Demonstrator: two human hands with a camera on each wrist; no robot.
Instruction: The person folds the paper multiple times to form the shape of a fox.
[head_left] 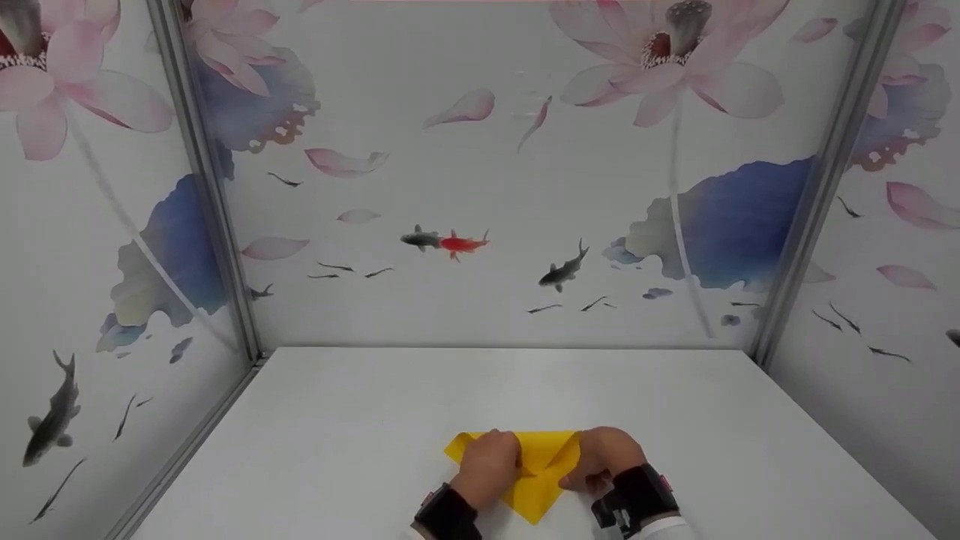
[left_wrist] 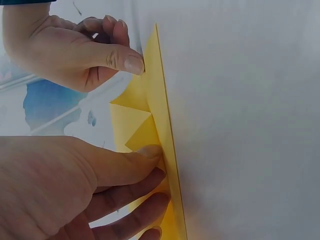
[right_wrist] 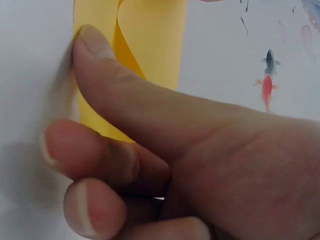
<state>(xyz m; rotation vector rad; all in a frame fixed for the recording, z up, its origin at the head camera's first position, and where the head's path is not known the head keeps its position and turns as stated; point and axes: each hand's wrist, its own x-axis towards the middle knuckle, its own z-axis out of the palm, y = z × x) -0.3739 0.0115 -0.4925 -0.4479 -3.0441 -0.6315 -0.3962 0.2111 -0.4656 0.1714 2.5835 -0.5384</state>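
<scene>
A sheet of yellow paper (head_left: 534, 506) with folded flaps meeting near its middle lies at the table's near side, its lower corner pointing toward me. My left hand (head_left: 489, 466) rests on its left part, and in the left wrist view the thumb (left_wrist: 150, 151) presses a folded flap with the fingertips close below. My right hand (head_left: 609, 456) holds the right side of the paper. Seen from the right wrist, the thumb (right_wrist: 95, 47) lies along the yellow edge and the other fingers curl beneath. Part of the paper is hidden behind both hands.
The white tabletop (head_left: 337, 420) spreads around the hands. Behind it stands a white wall panel (head_left: 480, 315) printed with lotus flowers and fish, with similar panels on both sides. Grey metal posts (head_left: 217, 195) mark the corners. Dark straps (head_left: 450, 514) are worn on both wrists.
</scene>
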